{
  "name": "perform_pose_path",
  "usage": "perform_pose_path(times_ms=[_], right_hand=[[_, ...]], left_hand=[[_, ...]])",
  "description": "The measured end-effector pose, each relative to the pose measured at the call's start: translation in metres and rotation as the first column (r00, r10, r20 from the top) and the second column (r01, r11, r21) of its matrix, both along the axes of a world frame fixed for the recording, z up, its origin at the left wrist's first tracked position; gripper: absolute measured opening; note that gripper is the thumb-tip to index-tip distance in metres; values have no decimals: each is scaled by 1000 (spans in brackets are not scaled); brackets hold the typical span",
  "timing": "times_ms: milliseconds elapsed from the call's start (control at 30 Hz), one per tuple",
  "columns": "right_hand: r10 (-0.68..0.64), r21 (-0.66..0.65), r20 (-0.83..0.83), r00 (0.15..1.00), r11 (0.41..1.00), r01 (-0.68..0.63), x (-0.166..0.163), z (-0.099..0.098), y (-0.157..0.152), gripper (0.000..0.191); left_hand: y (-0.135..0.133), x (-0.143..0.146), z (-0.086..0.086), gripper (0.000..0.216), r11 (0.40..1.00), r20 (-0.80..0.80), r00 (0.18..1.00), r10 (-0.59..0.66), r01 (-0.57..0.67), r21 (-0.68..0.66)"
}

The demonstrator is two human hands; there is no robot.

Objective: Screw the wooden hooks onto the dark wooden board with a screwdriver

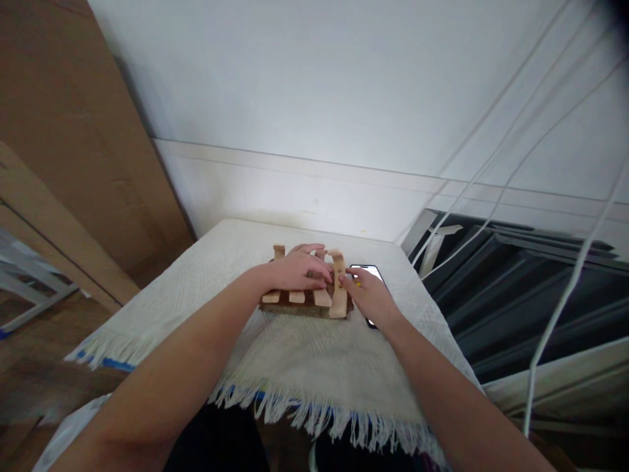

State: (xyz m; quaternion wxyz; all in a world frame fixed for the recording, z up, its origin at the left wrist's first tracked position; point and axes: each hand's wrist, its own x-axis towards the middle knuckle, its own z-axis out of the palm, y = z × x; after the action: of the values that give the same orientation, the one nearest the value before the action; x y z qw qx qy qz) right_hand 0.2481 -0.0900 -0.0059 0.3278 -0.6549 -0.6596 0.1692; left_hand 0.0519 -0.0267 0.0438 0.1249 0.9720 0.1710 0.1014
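White fringed cloth (304,357) covers the small table in front of us, its woven weave hanging in tassels over the near edge, with a thin blue line showing just under the fringe. On the cloth, toward the far side, sits a dark wooden board (307,303) carrying several pale wooden slats (322,296) laid across it. Our left hand (295,270) lies flat and spread over the slats, palm down, fingers loose rather than gripping. Our right hand (369,294) sits at the board's right end, its fingers pinched against the rightmost slat (339,288); whether it truly grips we cannot tell. A phone (369,270) with a lit screen lies on the cloth just beside the board, partly under that hand. Behind the table rises a plain white wall (314,98). Large sheets of brown cardboard (63,151) lean at the left, and dark metal frames (531,288) lie at the right, crossed by white cables (565,295).
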Motion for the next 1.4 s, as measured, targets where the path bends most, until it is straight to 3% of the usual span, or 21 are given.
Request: perform_pose_path(times_ms=[167,367,900,1000,1100,1167,1267,1333,1400], right_hand=[[9,-16,52,999,1000,-8,3,4,-1,36],[53,-25,37,998,998,-52,1,7,-4,32],[40,-42,29,999,998,-39,1,6,0,35],[47,-37,-10,999,998,-48,3,4,-1,33],[14,-8,-163,987,1000,-16,3,4,-3,28],[-54,-35,-414,909,998,43,2,4,-5,25],[-7,-1,-805,593,1000,11,3,8,-8,20],[77,72,-914,399,997,-27,4,12,-9,22],[126,112,-944,304,992,-61,5,18,-10,23]], left_hand=[[3,-1,-1,14,1000,2,1000,20,-20,-15],[4,-2,-3,26,994,80,991,105,-104,-14],[6,-2,-5,28,996,80,993,86,-87,3],[4,-2,-5,26,995,111,989,94,-90,-44],[1,-4,-4,17,981,242,964,110,-66,-185],[1,-7,-3,14,940,376,906,196,-64,-336],[7,-16,3,14,826,526,714,462,-132,-547],[11,-26,9,11,785,582,612,536,-109,-609],[15,-37,15,10,739,588,543,600,-94,-667]])
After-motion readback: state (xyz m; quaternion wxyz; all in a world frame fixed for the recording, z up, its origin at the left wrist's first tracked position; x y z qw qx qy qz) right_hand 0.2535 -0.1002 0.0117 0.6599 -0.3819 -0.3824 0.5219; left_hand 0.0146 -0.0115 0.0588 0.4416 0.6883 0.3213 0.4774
